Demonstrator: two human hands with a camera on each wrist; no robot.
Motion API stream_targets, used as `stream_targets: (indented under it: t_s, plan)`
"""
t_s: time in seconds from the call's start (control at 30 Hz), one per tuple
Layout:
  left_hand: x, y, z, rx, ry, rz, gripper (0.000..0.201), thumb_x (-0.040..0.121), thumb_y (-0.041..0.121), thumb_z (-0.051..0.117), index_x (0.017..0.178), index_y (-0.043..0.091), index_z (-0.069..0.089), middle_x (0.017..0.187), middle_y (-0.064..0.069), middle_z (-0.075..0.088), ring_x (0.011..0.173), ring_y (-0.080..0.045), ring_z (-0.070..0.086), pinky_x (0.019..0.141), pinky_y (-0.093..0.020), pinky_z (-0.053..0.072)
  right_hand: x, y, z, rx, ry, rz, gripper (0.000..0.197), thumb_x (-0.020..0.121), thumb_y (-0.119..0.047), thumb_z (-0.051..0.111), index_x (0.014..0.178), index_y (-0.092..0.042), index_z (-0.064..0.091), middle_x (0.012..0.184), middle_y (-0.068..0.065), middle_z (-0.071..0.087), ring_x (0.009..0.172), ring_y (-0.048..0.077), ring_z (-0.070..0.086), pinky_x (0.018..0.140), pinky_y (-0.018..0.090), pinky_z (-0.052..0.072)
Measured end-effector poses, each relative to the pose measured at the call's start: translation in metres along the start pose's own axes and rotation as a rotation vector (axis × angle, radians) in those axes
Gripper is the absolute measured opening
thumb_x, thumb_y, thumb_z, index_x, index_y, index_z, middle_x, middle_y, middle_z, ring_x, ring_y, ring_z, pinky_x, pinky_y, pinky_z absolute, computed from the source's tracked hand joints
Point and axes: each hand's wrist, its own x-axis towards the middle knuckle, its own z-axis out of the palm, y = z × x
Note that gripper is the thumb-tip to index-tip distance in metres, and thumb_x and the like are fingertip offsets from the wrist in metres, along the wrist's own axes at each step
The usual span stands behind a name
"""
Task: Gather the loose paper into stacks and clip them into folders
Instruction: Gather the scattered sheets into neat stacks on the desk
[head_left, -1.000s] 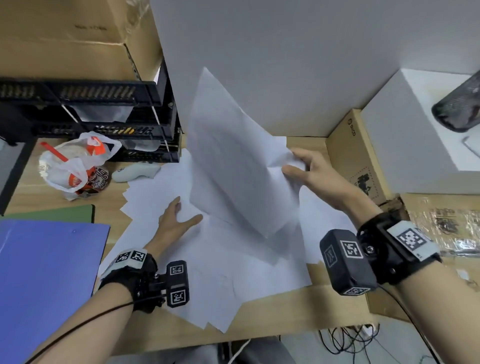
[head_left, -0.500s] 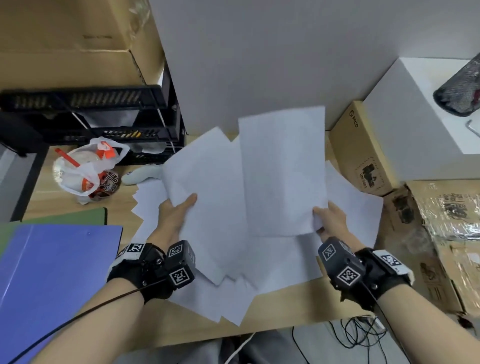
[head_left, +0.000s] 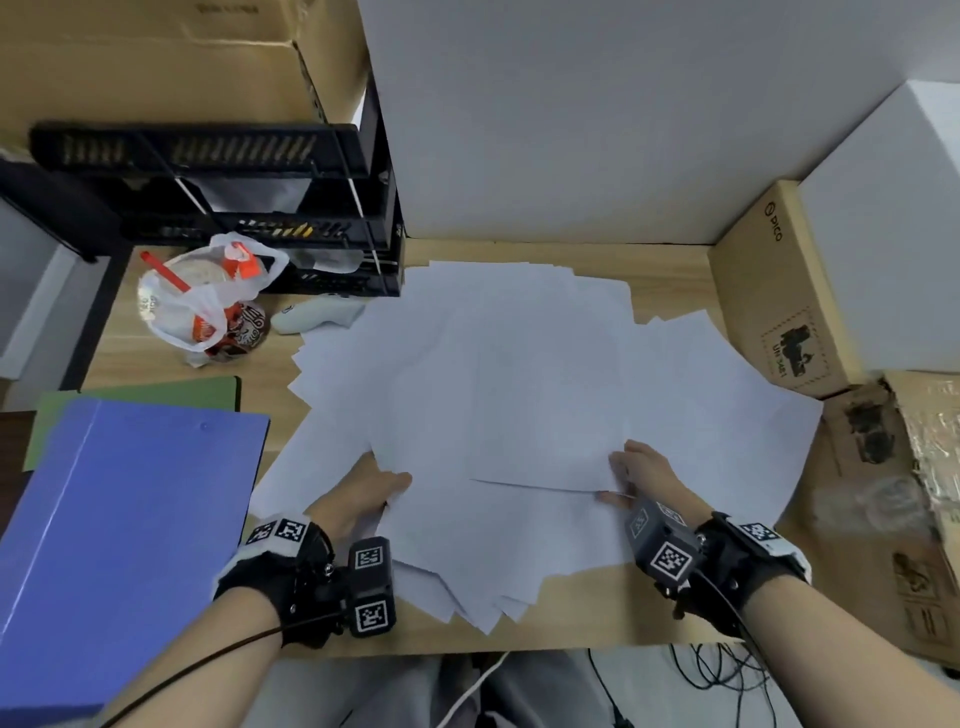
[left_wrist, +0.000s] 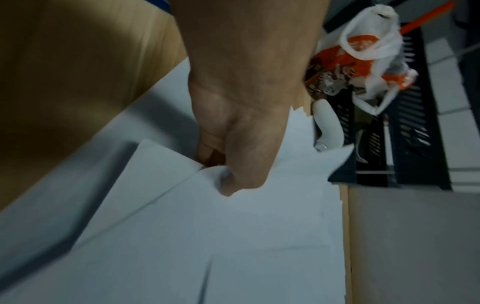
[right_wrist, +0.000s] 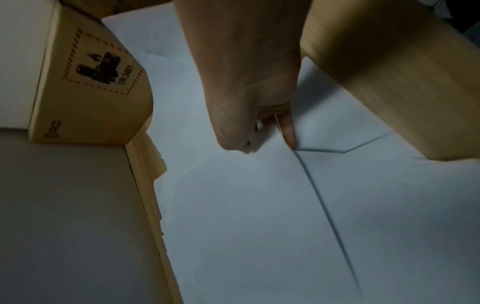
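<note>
White paper sheets (head_left: 519, 395) pinched at near edges by our L hand (head_left: 363, 499) & R hand (head_left: 644, 467), fingers curled on the sheets, pile fanned across wooden desk (head_left: 561, 631), blue folder (head_left: 119, 519) to the left.

Matt white paper (head_left: 519, 374) on pale smooth wood-grain desk (head_left: 670, 260)

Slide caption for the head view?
Left hand and right hand pinch loose paper spread beside a blue folder.

Head view evenly lit, edges bowed by the wide lens — both wrist views dim, soft, perhaps motion-blurred.
</note>
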Motion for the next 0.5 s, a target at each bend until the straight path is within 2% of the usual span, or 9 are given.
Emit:
stream_targets:
  t_s: [0.07, 0.13, 0.2, 0.3, 0.37, 0.43, 0.5]
  plan:
    - [0.000, 0.000, -0.003, 0.035, -0.063, 0.040, 0.027, 0.093, 0.000, 0.053, 0.118, 0.011, 0.054, 0.098, -0.001, 0.064, 0.079, -0.008, 0.059, 0.059, -0.017, 0.049, 0.004, -0.006, 0.003, -0.059, -0.023, -0.014, 0.020, 0.090, 0.002, 0.050, 0.078, -0.011, 0.041, 0.085, 0.010, 0.045, 0.069, 0.025, 0.051, 0.048, 0.032, 0.058]
    - [-0.001, 0.001, -0.006, 0.002, -0.092, 0.097, 0.031, 0.095, 0.003, 0.053, 0.123, 0.017, 0.052, 0.102, 0.005, 0.064, 0.084, -0.005, 0.061, 0.055, -0.009, 0.048, 0.004, -0.012, 0.006, -0.157, -0.013, -0.064, 0.014, 0.089, 0.004, 0.048, 0.083, -0.007, 0.044, 0.075, 0.009, 0.045, 0.058, 0.023, 0.047, 0.040, 0.023, 0.049]
    - [-0.001, 0.006, -0.008, -0.015, -0.074, 0.123, 0.032, 0.097, 0.007, 0.053, 0.127, 0.017, 0.052, 0.111, 0.002, 0.065, 0.089, -0.008, 0.062, 0.060, -0.012, 0.050, 0.005, -0.015, 0.007, -0.218, -0.036, -0.115, 0.017, 0.089, 0.007, 0.042, 0.095, -0.005, 0.051, 0.067, 0.008, 0.047, 0.051, 0.019, 0.043, 0.039, 0.020, 0.035]
    - [0.011, 0.007, -0.008, 0.032, -0.045, 0.113, 0.040, 0.096, 0.010, 0.053, 0.136, 0.014, 0.049, 0.127, -0.005, 0.061, 0.104, -0.019, 0.060, 0.072, -0.020, 0.047, 0.004, -0.015, 0.006, -0.271, -0.111, -0.132, 0.029, 0.089, 0.008, 0.039, 0.101, -0.010, 0.057, 0.067, 0.006, 0.051, 0.047, 0.016, 0.047, 0.046, 0.020, 0.034]
    - [0.017, 0.009, -0.005, 0.060, -0.019, 0.140, 0.041, 0.095, 0.007, 0.053, 0.135, 0.015, 0.048, 0.127, -0.005, 0.060, 0.110, -0.023, 0.058, 0.080, -0.025, 0.047, 0.006, -0.017, 0.000, -0.338, -0.131, -0.139, 0.033, 0.089, 0.007, 0.039, 0.106, -0.012, 0.060, 0.074, 0.006, 0.059, 0.059, 0.021, 0.054, 0.055, 0.024, 0.041]
    - [0.022, 0.011, -0.002, 0.076, 0.034, 0.177, 0.035, 0.093, 0.006, 0.056, 0.126, 0.016, 0.054, 0.120, -0.005, 0.062, 0.110, -0.025, 0.059, 0.087, -0.029, 0.046, 0.007, -0.022, -0.011, -0.413, -0.141, -0.161, 0.036, 0.088, 0.008, 0.039, 0.110, -0.007, 0.063, 0.090, 0.010, 0.066, 0.076, 0.028, 0.061, 0.066, 0.030, 0.048]
    - [0.025, 0.012, 0.001, 0.067, 0.100, 0.207, 0.026, 0.092, 0.009, 0.060, 0.117, 0.016, 0.059, 0.111, -0.002, 0.064, 0.107, -0.025, 0.061, 0.084, -0.028, 0.046, 0.006, -0.028, -0.020, -0.466, -0.153, -0.175, 0.035, 0.088, 0.009, 0.039, 0.110, -0.004, 0.063, 0.100, 0.014, 0.067, 0.085, 0.031, 0.064, 0.069, 0.031, 0.053]
